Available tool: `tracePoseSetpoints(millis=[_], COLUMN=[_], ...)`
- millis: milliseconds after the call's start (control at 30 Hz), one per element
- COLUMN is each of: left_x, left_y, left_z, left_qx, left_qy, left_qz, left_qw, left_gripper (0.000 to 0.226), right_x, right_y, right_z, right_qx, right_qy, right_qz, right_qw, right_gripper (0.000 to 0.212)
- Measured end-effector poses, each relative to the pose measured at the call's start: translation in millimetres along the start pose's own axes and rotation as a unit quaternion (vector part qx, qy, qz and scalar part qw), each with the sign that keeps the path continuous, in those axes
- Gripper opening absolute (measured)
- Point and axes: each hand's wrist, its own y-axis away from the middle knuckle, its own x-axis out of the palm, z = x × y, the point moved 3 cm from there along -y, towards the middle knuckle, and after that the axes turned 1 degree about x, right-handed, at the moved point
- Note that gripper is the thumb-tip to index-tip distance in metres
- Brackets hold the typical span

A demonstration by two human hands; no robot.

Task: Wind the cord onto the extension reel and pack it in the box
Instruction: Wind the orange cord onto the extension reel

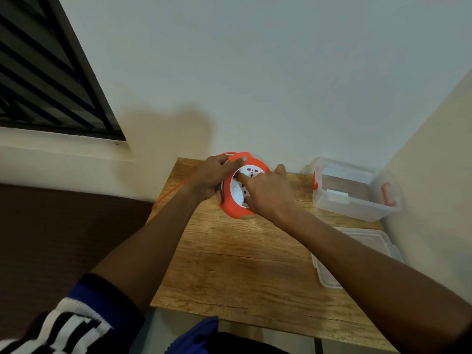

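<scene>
Landmark: wooden table (245, 264), set against a pale wall.

The extension reel (238, 190), orange-framed with a white socket face, is tilted up on edge at the far middle of the table, close to the wall, its face turned toward the camera. Whether its lower rim touches the tabletop cannot be told.

The left hand (217, 175) grips the reel's upper-left rim: fingers curled over the orange frame, thumb lying along the top edge. Closed on the reel.

The right hand (268, 192) lies over the right part of the white face. Its index finger (241, 178) presses on the face near the sockets; the other fingers are bent around the reel's right side, and the thumb points up toward the wall.

The orange cord (169, 194) leaves the reel's left side, passes under the left forearm and runs off the table's left edge. Its end is out of sight.

The clear plastic box (355, 192), with red latches, stands open at the far right corner of the table, apart from the reel. Its clear lid (357, 254) lies flat on the table's right edge, nearer the camera than the box.
</scene>
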Motion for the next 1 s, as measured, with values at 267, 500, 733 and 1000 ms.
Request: tracePoseSetpoints(millis=[267,500,733,1000], left_x=[0.0,-3.3,-13.2,-10.7], left_y=[5.4,14.5,16.2,20.3], left_z=[21.9,24.5,20.3,30.6], left_qx=[0.005,0.022,0.029,0.028], left_qy=[0.061,0.094,0.093,0.204], left_qz=[-0.058,-0.077,-0.070,-0.055], left_qw=[0.996,0.992,0.993,0.977], left_gripper=[0.042,0.036,0.033,0.042], right_x=[0.5,-6.8,-4.4,-4.0], right_y=[-3.3,-4.5,-8.3,-2.3], right_z=[2.9,11.9,16.1,7.9], right_qx=[-0.071,-0.081,-0.057,-0.088], right_qy=[0.065,0.046,0.016,0.032], right_qz=[-0.001,-0.015,-0.001,-0.031], right_qw=[0.995,0.996,0.998,0.995], right_gripper=[0.073,0.073,0.074,0.060])
